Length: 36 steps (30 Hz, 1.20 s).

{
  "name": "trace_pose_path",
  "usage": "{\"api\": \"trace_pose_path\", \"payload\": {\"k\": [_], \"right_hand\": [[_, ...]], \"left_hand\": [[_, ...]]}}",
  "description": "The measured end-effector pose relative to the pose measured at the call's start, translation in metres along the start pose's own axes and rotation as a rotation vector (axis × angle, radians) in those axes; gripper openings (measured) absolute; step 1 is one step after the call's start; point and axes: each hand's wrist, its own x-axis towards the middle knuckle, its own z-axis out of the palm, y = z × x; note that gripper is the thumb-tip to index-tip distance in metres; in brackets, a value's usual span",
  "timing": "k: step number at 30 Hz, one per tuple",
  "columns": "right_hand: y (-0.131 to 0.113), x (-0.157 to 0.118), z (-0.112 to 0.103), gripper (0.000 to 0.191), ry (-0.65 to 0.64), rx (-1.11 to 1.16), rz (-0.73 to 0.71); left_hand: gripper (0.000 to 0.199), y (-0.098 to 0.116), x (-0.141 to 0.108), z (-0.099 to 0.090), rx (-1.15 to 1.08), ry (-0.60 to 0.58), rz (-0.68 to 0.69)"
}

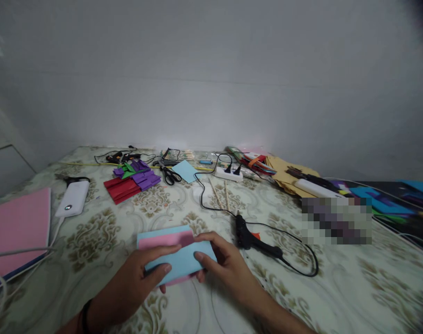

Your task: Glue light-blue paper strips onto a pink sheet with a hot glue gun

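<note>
Both hands grip folded light blue and pink paper (183,265) above the patterned tablecloth. My left hand (136,273) holds its left end, thumb on the blue face and a fingertip showing underneath. At the right end, my right hand (225,262) has its thumb pressed on top and fingers behind the sheet. A pink layer shows above and below the blue flap, with a blue edge farther back. Just right of my right hand lies a black glue gun (253,239) with its cord looping to the right.
A white power bank (74,198) and pink folder (19,232) lie left. Farther back are red folded paper (122,189), purple folded paper (145,181), black scissors (170,175), a blue sheet (186,171), two thin sticks (227,195) and a white power strip (228,174). Cords cross the table.
</note>
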Motion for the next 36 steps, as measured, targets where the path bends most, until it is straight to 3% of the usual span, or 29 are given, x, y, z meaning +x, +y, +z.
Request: {"api": "trace_pose_path", "payload": {"k": [4, 7, 11, 16, 23, 28, 36], "right_hand": [[-0.004, 0.001, 0.003, 0.049, 0.040, 0.054, -0.004], [-0.006, 0.004, 0.004, 0.062, 0.066, 0.144, 0.004], [-0.005, 0.006, 0.004, 0.050, 0.005, 0.124, 0.073], [-0.001, 0.006, 0.006, 0.047, 0.025, 0.028, 0.063], [-0.006, 0.004, 0.009, 0.051, 0.057, 0.034, 0.021], [-0.009, 0.001, 0.012, 0.049, 0.005, 0.143, 0.004], [-0.013, 0.002, 0.018, 0.053, -0.037, 0.104, -0.014]], "left_hand": [[0.046, 0.001, 0.000, 0.000, -0.043, -0.045, 0.004], [0.048, 0.000, 0.002, 0.000, -0.037, -0.009, -0.007], [0.045, 0.000, 0.003, -0.002, 0.102, 0.076, 0.025], [0.046, 0.004, 0.003, -0.002, 0.169, 0.051, 0.034], [0.053, 0.008, 0.002, 0.005, -0.032, -0.070, 0.011], [0.043, 0.016, -0.004, 0.009, -0.152, -0.188, -0.062], [0.046, 0.017, -0.003, 0.013, -0.292, -0.132, -0.035]]}}
